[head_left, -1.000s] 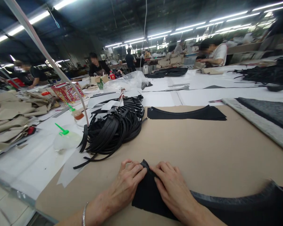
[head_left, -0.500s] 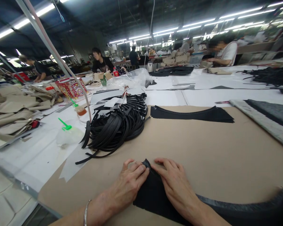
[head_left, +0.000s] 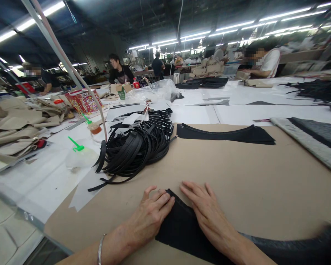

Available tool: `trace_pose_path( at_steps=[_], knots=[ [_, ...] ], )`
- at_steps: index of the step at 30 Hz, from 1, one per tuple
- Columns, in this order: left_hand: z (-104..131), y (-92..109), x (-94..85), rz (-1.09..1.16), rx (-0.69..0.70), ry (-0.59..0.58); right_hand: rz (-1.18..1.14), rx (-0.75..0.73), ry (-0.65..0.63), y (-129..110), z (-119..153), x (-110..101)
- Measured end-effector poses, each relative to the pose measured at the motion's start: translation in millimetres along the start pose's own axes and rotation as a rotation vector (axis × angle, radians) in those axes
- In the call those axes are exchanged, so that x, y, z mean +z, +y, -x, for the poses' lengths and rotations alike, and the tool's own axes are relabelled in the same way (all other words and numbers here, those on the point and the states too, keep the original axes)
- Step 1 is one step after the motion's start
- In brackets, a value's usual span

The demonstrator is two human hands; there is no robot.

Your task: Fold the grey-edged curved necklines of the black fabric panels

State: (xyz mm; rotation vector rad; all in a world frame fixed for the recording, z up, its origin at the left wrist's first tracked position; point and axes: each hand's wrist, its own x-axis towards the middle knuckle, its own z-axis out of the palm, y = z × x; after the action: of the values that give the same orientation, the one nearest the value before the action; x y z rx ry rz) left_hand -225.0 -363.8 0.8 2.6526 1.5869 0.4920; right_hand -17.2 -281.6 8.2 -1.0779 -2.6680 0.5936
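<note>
A curved black fabric piece [head_left: 179, 228] lies flat on the brown paper sheet [head_left: 237, 173] at the near edge of the table. My left hand [head_left: 150, 217] rests on its left end, fingers bent against the corner. My right hand [head_left: 206, 209] lies flat on the piece just to the right, fingers spread and stretched forward. The piece runs off to the right under my right forearm as a long dark band [head_left: 298, 246].
A heap of black straps [head_left: 135, 151] lies ahead on the left. A stack of curved black pieces [head_left: 226, 134] lies further back. Two bottles with green nozzles [head_left: 78, 156] stand at left, grey felt [head_left: 314, 136] at right. Other people work at far tables.
My right hand has flattened and slid its fingers forward over the fabric's corner. The raised corner now lies flatter. My left hand has hardly moved.
</note>
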Motion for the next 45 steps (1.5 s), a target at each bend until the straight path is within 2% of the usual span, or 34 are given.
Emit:
trace_pose_path(
  at_steps=[5,11,18,24,30,40,45],
  knots=[
    [0,1,-1.5,0.022,-0.013,-0.037,0.069,-0.101,-0.066,0,3,1],
    [-1,1,-1.8,0.031,-0.032,-0.053,0.105,-0.091,-0.128,-3,3,-1],
    [0,1,-3.9,0.041,-0.037,-0.05,0.156,-0.146,-0.117,-10,5,6],
    [0,0,-6.3,0.054,-0.033,-0.022,0.166,-0.151,-0.024,-21,4,15],
    [3,1,-7.1,0.063,-0.046,-0.011,0.262,-0.182,-0.055,-25,4,19],
    [7,-4,-1.4,0.11,-0.046,0.056,0.463,-0.318,0.225,-16,-1,32],
    [8,-5,-2.0,0.128,-0.061,0.067,0.489,-0.35,0.286,-16,1,27]
  ],
)
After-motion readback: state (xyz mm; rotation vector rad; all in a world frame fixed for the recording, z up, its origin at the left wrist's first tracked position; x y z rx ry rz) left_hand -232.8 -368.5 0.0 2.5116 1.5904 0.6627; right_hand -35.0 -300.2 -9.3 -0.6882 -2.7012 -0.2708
